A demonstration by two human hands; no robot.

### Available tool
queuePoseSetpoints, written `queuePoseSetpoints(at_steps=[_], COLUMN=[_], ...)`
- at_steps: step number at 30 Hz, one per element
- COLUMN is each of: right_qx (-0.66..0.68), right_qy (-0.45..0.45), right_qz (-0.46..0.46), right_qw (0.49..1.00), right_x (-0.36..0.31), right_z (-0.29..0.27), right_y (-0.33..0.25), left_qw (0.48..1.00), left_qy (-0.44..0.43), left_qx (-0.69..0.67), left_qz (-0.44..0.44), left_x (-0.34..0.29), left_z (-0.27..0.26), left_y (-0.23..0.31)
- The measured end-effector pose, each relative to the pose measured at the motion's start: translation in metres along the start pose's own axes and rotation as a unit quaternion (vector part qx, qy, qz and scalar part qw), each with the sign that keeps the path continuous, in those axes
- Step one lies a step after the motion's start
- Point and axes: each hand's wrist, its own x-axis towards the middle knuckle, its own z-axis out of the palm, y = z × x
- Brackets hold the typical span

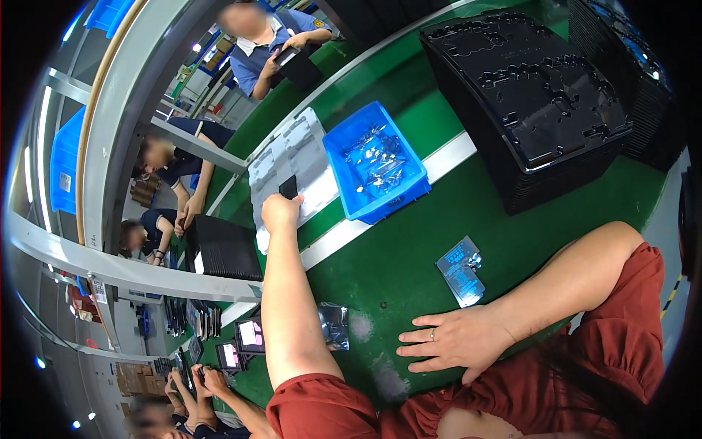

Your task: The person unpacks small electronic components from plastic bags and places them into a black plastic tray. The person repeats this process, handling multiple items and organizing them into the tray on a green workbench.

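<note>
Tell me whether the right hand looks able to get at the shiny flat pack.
Likely yes: the right hand lies open close by the shiny flat pack, with nothing visible blocking it.

Seeing a tall stack of black moulded trays [541,99] well beyond the right hand [461,340], tbh hard to miss. Also spotting a co-worker in a blue shirt [252,62] past the left hand [281,212], plus a grey metal post [117,110] and blue plastic bins [66,161] way off to its left.
</note>
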Motion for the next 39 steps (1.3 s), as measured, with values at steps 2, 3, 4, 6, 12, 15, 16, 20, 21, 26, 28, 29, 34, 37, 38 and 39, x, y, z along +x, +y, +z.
queuePoseSetpoints(at_steps=[2, 3, 4, 6, 12, 15, 16, 20, 21, 26, 28, 29, 34, 37, 38, 39], right_qx=[-0.007, -0.009, -0.011, -0.014, -0.022, -0.034, -0.050, 0.037, -0.010, 0.116, 0.199, 0.232, 0.266, 0.237, 0.109, -0.025], right_qy=[-0.002, -0.004, -0.006, -0.005, 0.014, 0.071, 0.085, 0.429, 0.510, 0.516, 0.447, 0.436, 0.272, 0.201, 0.242, 0.282], right_qz=[-0.003, 0.000, 0.002, 0.004, -0.006, -0.019, -0.014, 0.074, 0.068, 0.242, 0.279, 0.291, 0.367, 0.375, 0.364, 0.342], right_qw=[1.000, 1.000, 1.000, 1.000, 1.000, 0.997, 0.995, 0.900, 0.857, 0.814, 0.826, 0.820, 0.849, 0.874, 0.893, 0.896], right_x=[0.000, 0.000, 0.000, 0.000, 0.001, 0.004, 0.004, 0.000, 0.001, -0.011, -0.017, -0.020, -0.051, -0.061, -0.062, -0.059], right_z=[0.000, -0.001, -0.001, -0.001, 0.004, 0.008, 0.006, -0.024, -0.042, -0.061, -0.056, -0.057, -0.075, -0.067, -0.054, -0.045], right_y=[0.000, -0.001, -0.001, -0.001, 0.000, 0.002, 0.004, 0.006, 0.012, 0.028, 0.038, 0.042, 0.051, 0.056, 0.055, 0.053], left_qw=[1.000, 0.999, 0.998, 0.997, 0.972, 0.903, 0.861, 0.747, 0.737, 0.686, 0.672, 0.665, 0.688, 0.699, 0.697, 0.698], left_qy=[-0.018, -0.035, -0.052, 0.014, 0.210, 0.108, 0.067, -0.063, -0.079, -0.202, -0.262, -0.288, -0.297, -0.295, -0.303, -0.306], left_qx=[0.016, 0.029, 0.041, 0.057, 0.002, -0.413, -0.500, -0.653, -0.664, -0.687, -0.679, -0.674, -0.643, -0.629, -0.627, -0.625], left_qz=[0.003, 0.009, 0.015, 0.045, 0.106, 0.049, 0.065, 0.105, 0.102, 0.128, 0.137, 0.144, 0.160, 0.169, 0.167, 0.167], left_x=[-0.006, -0.013, -0.018, -0.024, -0.051, -0.073, -0.093, -0.184, -0.210, -0.279, -0.285, -0.284, -0.277, -0.279, -0.281, -0.281], left_z=[-0.008, -0.018, -0.023, -0.022, -0.054, -0.072, -0.077, -0.070, -0.066, -0.030, -0.019, -0.015, 0.001, 0.004, 0.006, 0.007], left_y=[-0.001, 0.002, 0.002, -0.009, -0.057, -0.076, -0.068, -0.034, -0.034, -0.003, 0.001, 0.002, -0.006, -0.004, -0.002, -0.002])
